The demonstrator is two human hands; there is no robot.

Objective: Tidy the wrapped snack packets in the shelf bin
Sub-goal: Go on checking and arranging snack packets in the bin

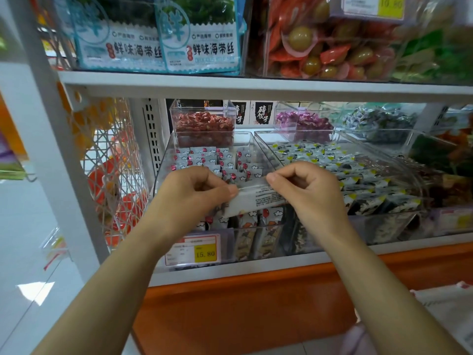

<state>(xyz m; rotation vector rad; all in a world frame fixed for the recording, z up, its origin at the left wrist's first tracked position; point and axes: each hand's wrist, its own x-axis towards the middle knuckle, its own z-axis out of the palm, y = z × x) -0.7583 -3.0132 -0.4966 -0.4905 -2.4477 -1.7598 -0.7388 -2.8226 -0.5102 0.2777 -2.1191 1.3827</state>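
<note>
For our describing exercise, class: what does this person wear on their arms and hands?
Nothing visible. The left hand and right hand are bare: no gloves, rings or bracelets. Both forearms are uncovered to the picture's lower edge, with no sleeve, watch or marking in view. Visible nails look short, unpainted.

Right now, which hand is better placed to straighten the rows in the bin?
Probably the left hand: it sits over the bin, just before the rows. The right hand hangs toward the next bin; both pinch one packet.
</note>
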